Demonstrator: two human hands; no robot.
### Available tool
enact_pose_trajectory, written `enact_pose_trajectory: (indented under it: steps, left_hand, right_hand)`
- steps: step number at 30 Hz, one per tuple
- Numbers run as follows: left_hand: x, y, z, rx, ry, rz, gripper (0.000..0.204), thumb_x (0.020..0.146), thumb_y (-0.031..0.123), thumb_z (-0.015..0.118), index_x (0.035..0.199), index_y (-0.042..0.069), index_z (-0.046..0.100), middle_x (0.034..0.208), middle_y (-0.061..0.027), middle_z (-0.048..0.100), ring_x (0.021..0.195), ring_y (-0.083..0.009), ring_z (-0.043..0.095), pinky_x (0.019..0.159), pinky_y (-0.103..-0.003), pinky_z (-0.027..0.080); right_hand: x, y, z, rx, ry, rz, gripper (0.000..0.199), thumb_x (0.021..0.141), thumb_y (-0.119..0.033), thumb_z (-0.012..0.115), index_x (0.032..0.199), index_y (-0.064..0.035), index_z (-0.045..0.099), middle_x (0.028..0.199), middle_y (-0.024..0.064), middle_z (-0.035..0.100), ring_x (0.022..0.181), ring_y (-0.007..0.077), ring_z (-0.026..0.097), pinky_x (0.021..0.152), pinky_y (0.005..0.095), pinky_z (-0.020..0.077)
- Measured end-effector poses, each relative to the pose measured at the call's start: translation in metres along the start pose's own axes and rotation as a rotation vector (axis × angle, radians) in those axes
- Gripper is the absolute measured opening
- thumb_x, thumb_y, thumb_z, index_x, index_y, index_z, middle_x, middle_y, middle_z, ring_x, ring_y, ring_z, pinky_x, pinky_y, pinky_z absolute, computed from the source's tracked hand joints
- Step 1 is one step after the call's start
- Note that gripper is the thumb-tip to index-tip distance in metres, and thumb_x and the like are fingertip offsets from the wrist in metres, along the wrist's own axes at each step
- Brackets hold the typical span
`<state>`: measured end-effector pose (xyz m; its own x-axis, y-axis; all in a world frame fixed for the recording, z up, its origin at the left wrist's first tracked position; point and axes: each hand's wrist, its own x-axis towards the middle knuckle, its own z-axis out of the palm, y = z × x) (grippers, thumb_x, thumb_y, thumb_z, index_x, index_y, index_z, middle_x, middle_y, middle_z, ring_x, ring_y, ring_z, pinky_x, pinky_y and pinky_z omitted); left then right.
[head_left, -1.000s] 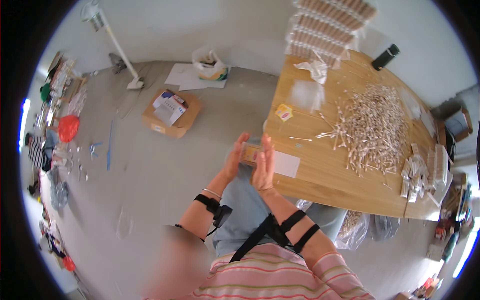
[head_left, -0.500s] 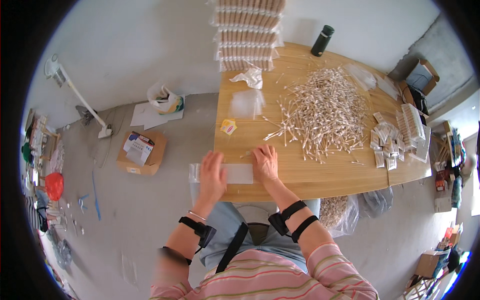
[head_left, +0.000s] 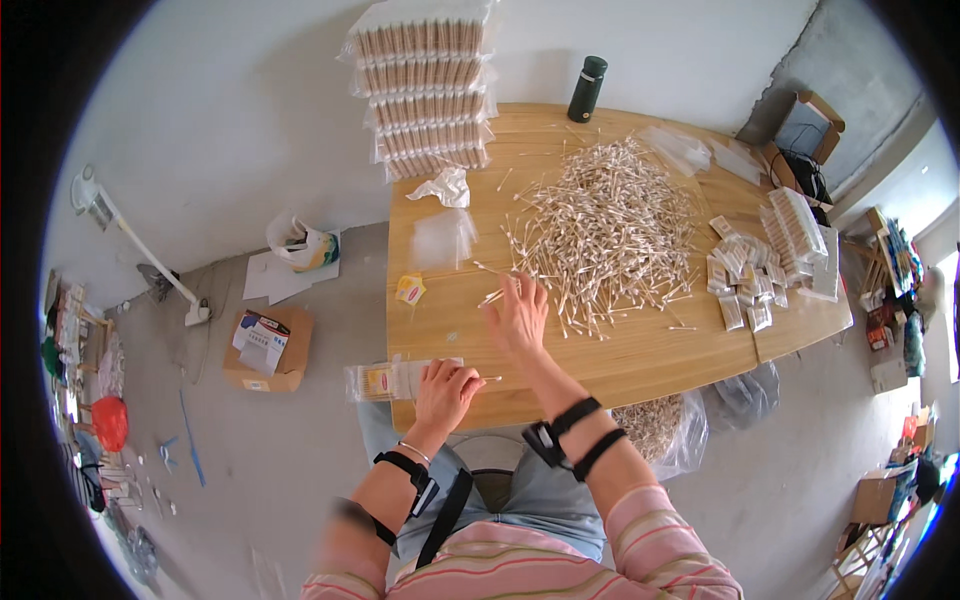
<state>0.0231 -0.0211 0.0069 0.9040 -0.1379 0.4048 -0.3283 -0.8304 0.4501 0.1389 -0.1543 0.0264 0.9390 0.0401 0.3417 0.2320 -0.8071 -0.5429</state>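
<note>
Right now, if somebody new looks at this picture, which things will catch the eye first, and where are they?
The eye goes first to the big heap of cotton swabs spread over the middle of the wooden table, with the right hand reaching into its near edge. At the table's far left corner stands a tall stack of packed swabs. The left hand rests on a small clear bag at the near edge.

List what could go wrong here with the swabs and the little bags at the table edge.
1. The clear packet under the left hand juts past the wooden table's near edge; if the hand lifts, it could slide off.
2. The right hand reaches into the loose pile of cotton swabs; a sweep might scatter strays.
3. The empty clear bag lies unweighted and may drift.
</note>
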Motion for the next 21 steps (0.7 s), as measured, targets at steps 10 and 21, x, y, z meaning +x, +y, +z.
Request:
enact_pose_trajectory:
  steps: [10,21]
  left_hand:
    - [0.003,0.005,-0.005,0.012,0.017,-0.026,0.018,0.075,0.025,0.074,0.081,0.013,0.063,0.084,-0.0018,0.058,0.085,-0.0251,0.054,0.076,-0.039,0.042]
    - [0.004,0.007,-0.004,0.025,0.017,-0.021,0.016,0.076,0.025,0.074,0.080,0.014,0.062,0.083,-0.0010,0.057,0.085,-0.0246,0.054,0.074,-0.038,0.042]
  right_hand:
    - [-0.038,0.021,0.003,0.016,-0.058,-0.235,0.034,0.084,-0.019,0.063,0.116,-0.0072,0.058,0.124,0.0109,0.049,0.122,0.0336,0.042,0.106,0.0493,0.0308]
    - [-0.045,0.084,-0.042,0.179,-0.116,-0.298,0.029,0.080,-0.011,0.064,0.107,-0.0020,0.064,0.120,0.0158,0.058,0.129,0.0418,0.039,0.108,0.0524,0.0308]
